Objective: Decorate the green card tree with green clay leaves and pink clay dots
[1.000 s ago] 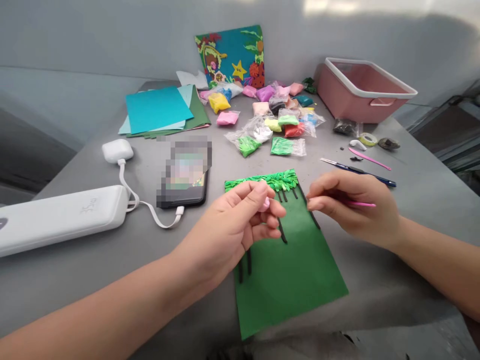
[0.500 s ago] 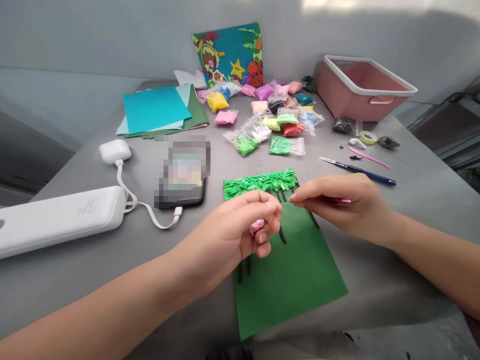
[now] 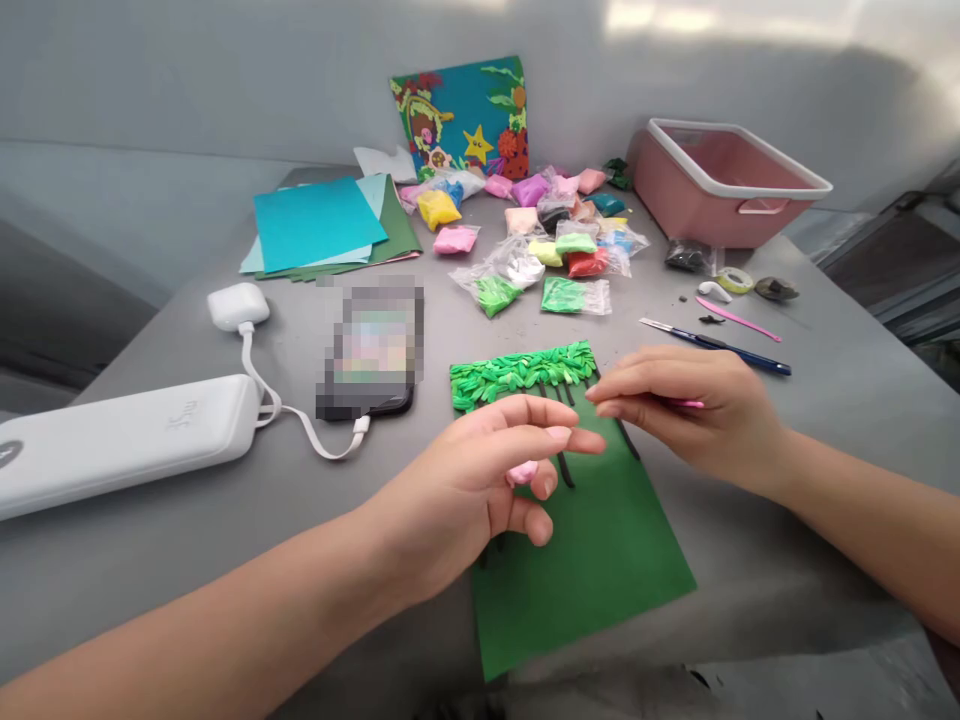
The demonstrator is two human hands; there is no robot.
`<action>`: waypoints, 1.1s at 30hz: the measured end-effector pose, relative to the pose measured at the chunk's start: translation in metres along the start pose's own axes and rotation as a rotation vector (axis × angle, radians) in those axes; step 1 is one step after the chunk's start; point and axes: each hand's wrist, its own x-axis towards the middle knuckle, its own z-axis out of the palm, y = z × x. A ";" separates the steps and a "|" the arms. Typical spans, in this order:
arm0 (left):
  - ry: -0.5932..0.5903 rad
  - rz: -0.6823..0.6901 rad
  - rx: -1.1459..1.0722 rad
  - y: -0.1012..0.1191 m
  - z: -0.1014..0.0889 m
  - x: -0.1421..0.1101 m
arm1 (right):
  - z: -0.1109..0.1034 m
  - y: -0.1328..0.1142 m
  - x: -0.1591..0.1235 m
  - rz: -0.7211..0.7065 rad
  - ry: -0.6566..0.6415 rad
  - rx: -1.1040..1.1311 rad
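Observation:
Over the green sheet (image 3: 592, 580) hovers my left hand (image 3: 502, 470), with a small lump of pink clay (image 3: 522, 473) tucked against its palm by the curled lower fingers. Its index and middle fingers reach out to the right. My right hand (image 3: 690, 410) is closed, thumb and fingertips pinched together beside the sheet's upper right. A thin pink clay tool (image 3: 687, 404) sticks out within that hand, mostly hidden; whether a bit of clay is at the fingertips cannot be seen. Green clay leaves (image 3: 525, 370) cover the sheet's top edge, and dark clay strips (image 3: 566, 470) run down below them.
Several bags of coloured clay (image 3: 574, 296) lie behind the sheet. A craft knife (image 3: 720, 347), a pink modelling tool (image 3: 739, 318) and a pink basket (image 3: 697, 195) stand right. Leftward are a phone (image 3: 375, 345), a white power bank (image 3: 135, 440), coloured sheets (image 3: 319, 225); a clay picture (image 3: 465, 120) leans behind.
The fingers of my left hand have uncurled and spread, the index and middle ones reaching toward the right hand. My right hand stays nearly in place; the view has shifted slightly.

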 end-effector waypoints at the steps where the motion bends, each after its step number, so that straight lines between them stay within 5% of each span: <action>1: -0.003 -0.005 0.000 -0.001 0.001 0.000 | 0.000 0.000 -0.001 -0.018 0.003 -0.006; 9: 0.011 0.060 0.052 -0.010 0.002 0.005 | -0.001 -0.005 -0.001 -0.060 0.079 -0.033; 27: 0.056 0.258 0.183 -0.014 -0.001 0.005 | 0.008 -0.021 -0.008 -0.148 0.025 -0.015; 33: 0.130 0.237 0.123 -0.012 -0.002 0.006 | 0.006 -0.017 -0.012 0.121 -0.024 -0.063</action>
